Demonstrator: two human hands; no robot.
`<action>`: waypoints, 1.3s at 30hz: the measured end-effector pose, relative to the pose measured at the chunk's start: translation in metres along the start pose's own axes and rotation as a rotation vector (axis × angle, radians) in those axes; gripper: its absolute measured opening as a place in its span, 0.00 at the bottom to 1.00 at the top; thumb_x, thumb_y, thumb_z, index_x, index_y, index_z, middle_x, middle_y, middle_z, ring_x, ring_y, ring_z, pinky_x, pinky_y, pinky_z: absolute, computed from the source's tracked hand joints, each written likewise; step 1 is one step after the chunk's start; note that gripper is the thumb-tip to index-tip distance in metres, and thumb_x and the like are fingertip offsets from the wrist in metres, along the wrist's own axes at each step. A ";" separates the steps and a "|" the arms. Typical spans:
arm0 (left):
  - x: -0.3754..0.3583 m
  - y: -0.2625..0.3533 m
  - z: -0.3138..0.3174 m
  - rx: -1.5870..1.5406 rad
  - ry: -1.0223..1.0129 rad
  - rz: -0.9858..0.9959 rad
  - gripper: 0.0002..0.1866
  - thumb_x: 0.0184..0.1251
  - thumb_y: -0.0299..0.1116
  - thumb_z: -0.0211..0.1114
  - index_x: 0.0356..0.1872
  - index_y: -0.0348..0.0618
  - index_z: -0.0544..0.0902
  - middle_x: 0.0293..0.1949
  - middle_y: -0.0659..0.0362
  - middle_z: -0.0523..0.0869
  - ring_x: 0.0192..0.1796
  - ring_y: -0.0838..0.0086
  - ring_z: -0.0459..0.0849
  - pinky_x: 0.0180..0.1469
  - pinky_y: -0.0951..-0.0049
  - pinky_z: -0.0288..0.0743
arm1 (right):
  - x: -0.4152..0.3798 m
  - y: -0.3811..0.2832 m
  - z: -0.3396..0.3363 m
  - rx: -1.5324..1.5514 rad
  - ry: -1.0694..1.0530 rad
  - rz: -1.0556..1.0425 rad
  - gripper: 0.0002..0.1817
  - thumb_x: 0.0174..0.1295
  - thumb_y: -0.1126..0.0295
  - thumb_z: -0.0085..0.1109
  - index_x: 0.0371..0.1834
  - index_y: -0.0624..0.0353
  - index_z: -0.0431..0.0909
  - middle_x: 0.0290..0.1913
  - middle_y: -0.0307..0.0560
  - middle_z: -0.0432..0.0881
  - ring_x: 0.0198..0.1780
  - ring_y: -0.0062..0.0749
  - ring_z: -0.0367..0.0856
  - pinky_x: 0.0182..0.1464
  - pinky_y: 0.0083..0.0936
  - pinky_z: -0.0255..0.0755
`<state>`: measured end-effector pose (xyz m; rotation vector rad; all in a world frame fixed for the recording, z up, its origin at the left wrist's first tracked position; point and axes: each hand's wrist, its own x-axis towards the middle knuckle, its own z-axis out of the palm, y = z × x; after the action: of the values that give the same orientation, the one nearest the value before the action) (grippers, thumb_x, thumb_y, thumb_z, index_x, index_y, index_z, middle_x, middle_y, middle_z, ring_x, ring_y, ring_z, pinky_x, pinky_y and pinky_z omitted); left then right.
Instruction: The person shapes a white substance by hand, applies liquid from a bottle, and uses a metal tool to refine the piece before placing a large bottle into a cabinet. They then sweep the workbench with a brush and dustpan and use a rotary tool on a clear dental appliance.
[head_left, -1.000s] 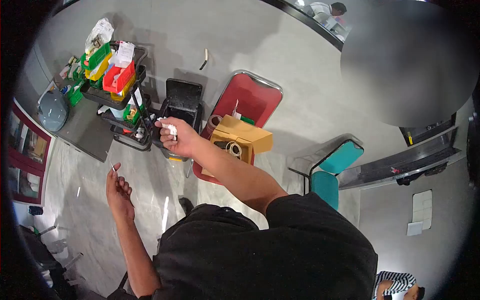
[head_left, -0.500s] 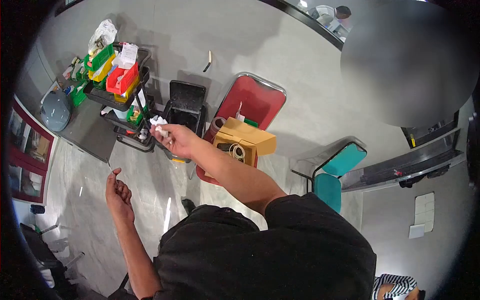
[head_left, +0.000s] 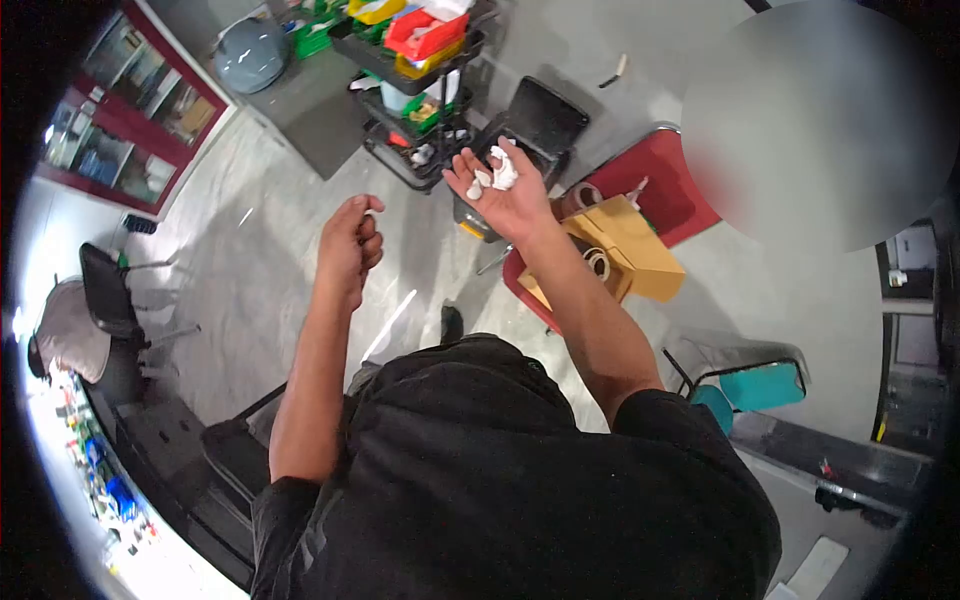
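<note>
My right hand (head_left: pixel 515 205) is turned palm up with fingers partly spread, and crumpled white tissue-like pieces (head_left: pixel 503 170) lie on it near the thumb and fingers. Below it in the view is a black bin (head_left: pixel 545 115) with its lid raised. My left hand (head_left: pixel 350 250) is out over the floor, fingers curled and thumb pressed against them. A small pale tip of a thin stick-like thing (head_left: pixel 373 211) shows at the thumb; the rest is hidden in the hand.
A black trolley (head_left: pixel 375 60) carries coloured bins, among them a red bin (head_left: pixel 425 38). Right of it, a red chair (head_left: pixel 665 185) bears an open cardboard box (head_left: pixel 650 255). A teal chair (head_left: pixel 765 388), a grey helmet (head_left: pixel 250 55) and a red-framed cabinet (head_left: pixel 185 65) stand around.
The view has swung left. My right hand has opened its fingers, so the white pieces lie exposed on it. The thin stick in my left hand now barely shows.
</note>
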<state>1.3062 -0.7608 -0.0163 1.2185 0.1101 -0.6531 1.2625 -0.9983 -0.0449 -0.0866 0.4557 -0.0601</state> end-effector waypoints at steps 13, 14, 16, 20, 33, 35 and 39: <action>-0.005 -0.013 0.009 -0.048 -0.141 -0.256 0.21 0.77 0.51 0.52 0.25 0.53 0.66 0.16 0.74 0.53 0.15 0.85 0.48 0.17 0.76 0.41 | 0.014 0.024 0.011 -0.098 -0.293 0.205 0.20 0.67 0.65 0.45 0.58 0.64 0.71 0.62 0.67 0.72 0.65 0.57 0.72 0.70 0.56 0.65; -0.003 -0.014 0.010 -0.047 -0.137 -0.255 0.21 0.77 0.51 0.52 0.25 0.53 0.66 0.16 0.74 0.53 0.15 0.85 0.48 0.17 0.76 0.41 | 0.011 0.025 0.014 -0.062 -0.273 0.222 0.21 0.69 0.62 0.43 0.58 0.66 0.71 0.63 0.67 0.72 0.64 0.57 0.73 0.69 0.54 0.67; 0.001 -0.017 0.011 -0.135 -0.143 -0.260 0.23 0.76 0.53 0.52 0.22 0.55 0.62 0.15 0.74 0.52 0.15 0.84 0.47 0.18 0.76 0.41 | 0.021 0.036 0.006 -0.068 -0.256 0.267 0.21 0.70 0.61 0.43 0.58 0.66 0.71 0.63 0.67 0.72 0.63 0.57 0.74 0.67 0.52 0.69; 0.003 -0.017 0.021 -0.169 -0.168 -0.275 0.25 0.76 0.54 0.51 0.20 0.56 0.60 0.15 0.74 0.51 0.15 0.84 0.47 0.18 0.76 0.39 | 0.023 0.047 0.008 -0.092 -0.278 0.298 0.22 0.73 0.62 0.38 0.59 0.68 0.71 0.58 0.63 0.75 0.58 0.50 0.78 0.58 0.41 0.77; -0.014 -0.036 -0.038 -0.246 -0.037 -0.286 0.28 0.78 0.56 0.49 0.18 0.57 0.56 0.15 0.73 0.51 0.15 0.84 0.48 0.16 0.78 0.41 | 0.040 -0.084 -0.024 -0.337 0.113 -0.052 0.12 0.69 0.65 0.48 0.40 0.63 0.74 0.40 0.55 0.81 0.41 0.47 0.82 0.46 0.38 0.81; -0.021 -0.039 -0.045 -0.256 -0.006 -0.310 0.28 0.78 0.55 0.48 0.18 0.57 0.55 0.15 0.73 0.51 0.15 0.84 0.48 0.16 0.78 0.41 | 0.054 -0.105 -0.043 -0.396 0.179 -0.137 0.12 0.69 0.66 0.46 0.42 0.66 0.72 0.43 0.59 0.78 0.43 0.52 0.80 0.53 0.47 0.80; -0.024 -0.033 -0.035 -0.185 0.018 -0.287 0.28 0.79 0.56 0.46 0.18 0.57 0.54 0.15 0.73 0.51 0.15 0.84 0.47 0.16 0.78 0.40 | 0.068 -0.129 -0.047 -0.352 0.261 -0.046 0.14 0.70 0.69 0.45 0.53 0.68 0.69 0.52 0.61 0.74 0.54 0.52 0.75 0.60 0.51 0.74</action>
<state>1.2786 -0.7264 -0.0468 1.0384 0.3574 -0.8616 1.2971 -1.1350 -0.1043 -0.4387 0.7219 -0.0358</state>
